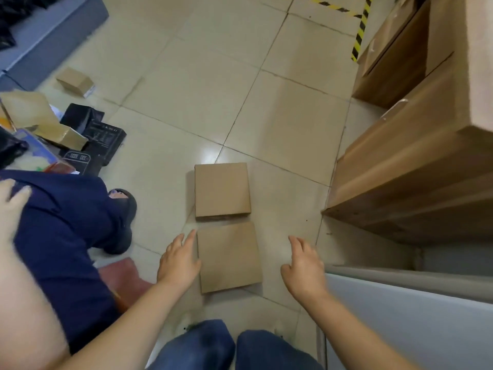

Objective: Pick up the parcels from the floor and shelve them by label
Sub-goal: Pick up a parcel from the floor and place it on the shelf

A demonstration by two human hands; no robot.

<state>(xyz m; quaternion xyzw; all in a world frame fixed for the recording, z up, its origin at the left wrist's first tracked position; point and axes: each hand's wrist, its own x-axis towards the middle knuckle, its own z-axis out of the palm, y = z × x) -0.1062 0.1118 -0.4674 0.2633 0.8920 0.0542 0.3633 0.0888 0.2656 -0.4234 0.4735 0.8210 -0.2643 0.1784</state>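
Two flat cardboard parcels lie on the tiled floor straight ahead, one behind the other and almost touching: the near parcel sits between the hands, and the far parcel lies just beyond it, toward the middle of the floor. Neither has been lifted, so the picking up has hardly begun for these two. No label shows on either upper face; the labels may be underneath, though that cannot be told from this angle.

Left hand is spread, its fingers along the near parcel's left edge, touching it or very nearly so. Right hand is also spread and empty, held apart from the parcel's right edge, so the two-sided grasp is not yet closed.

Farther out, a small brown box rests on the floor toward the far left, and a heap of black and brown packages lies at the left edge, beside a second person's dark blue trouser leg. Those seem to be left to sort as well.

Wooden shelving stands along the right side of the floor, its visible boards bare, which suggests the shelving step for this batch is all ahead.
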